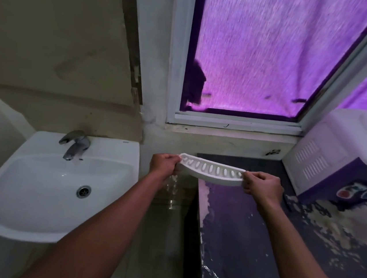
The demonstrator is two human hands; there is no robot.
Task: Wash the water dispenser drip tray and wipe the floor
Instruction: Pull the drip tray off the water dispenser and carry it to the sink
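- Drip tray [212, 170] is off the water dispenser [337, 155]; left hand [163, 163] and right hand [262, 187] each pinch one end, fingers closed on it
- Tray hangs in the gap between sink [56, 188] and counter [259, 229], left end lower; water is spilling from it toward the floor
- We judge washing not started; faucet [74, 144] looks off; floor wipe remains
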